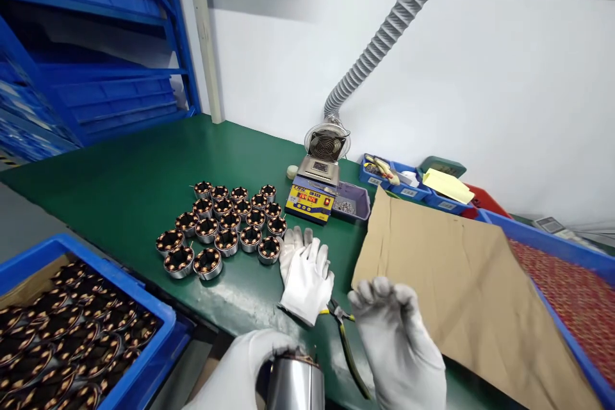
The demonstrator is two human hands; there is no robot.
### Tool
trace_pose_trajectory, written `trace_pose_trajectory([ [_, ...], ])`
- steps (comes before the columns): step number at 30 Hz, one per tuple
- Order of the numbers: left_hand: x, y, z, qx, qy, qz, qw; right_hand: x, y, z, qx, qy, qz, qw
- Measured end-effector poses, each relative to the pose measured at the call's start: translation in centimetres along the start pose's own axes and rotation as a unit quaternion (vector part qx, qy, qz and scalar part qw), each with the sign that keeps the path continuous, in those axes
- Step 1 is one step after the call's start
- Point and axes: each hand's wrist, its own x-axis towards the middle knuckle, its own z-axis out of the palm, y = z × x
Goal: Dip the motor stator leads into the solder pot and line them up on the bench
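My left hand (252, 365), in a white glove, is closed around a motor stator (295, 384) with a shiny steel outside. Copper and thin leads show at its top; the lower part is cut off by the frame. My right hand (401, 339), also gloved, is held palm up with slightly curled fingers and nothing in it. Just left of it lie pliers (353, 359) with yellow-and-dark handles, partly hidden by that hand. A pair of white gloves (307, 278) rests on the green table beyond both hands. Several ring-shaped stators with copper windings (225, 240) stand in rows farther left.
At left, a blue crate (166, 317) holds many stators. A yellow digital unit (310, 202) stands below a fan-fitted exhaust hose (394, 25). Cardboard (432, 262) covers the right side, beside a blue bin (586, 256) of small reddish parts. Small bins (408, 191) line the wall.
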Motion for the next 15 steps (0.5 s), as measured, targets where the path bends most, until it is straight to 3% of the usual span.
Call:
trace_pose_trajectory([
  [3,1.6,-0.3,1.1,0.013,0.028,0.03,0.999,-1.4,1.3,-0.1,-0.071,-0.025,0.12,0.99],
  [6,-2.4,-1.0,0.1,0.018,0.043,0.071,0.996,-3.3,3.3,0.3,-0.053,-0.094,0.231,0.967],
  [9,-7.7,-1.7,-2.3,0.025,0.042,0.131,0.99,-4.5,4.1,0.3,-0.016,-0.119,0.262,0.958],
  [10,-8.8,-1.9,-3.1,0.038,0.016,0.169,0.985,-4.7,4.2,0.2,-0.009,-0.117,0.265,0.957],
  [13,-9.4,-1.9,-4.9,0.059,-0.03,0.237,0.969,-5.3,4.0,-0.6,0.016,-0.117,0.283,0.952],
  [15,-8.6,-1.8,-5.3,0.059,-0.023,0.245,0.967,-5.6,4.1,-1.2,0.026,-0.116,0.29,0.95],
])
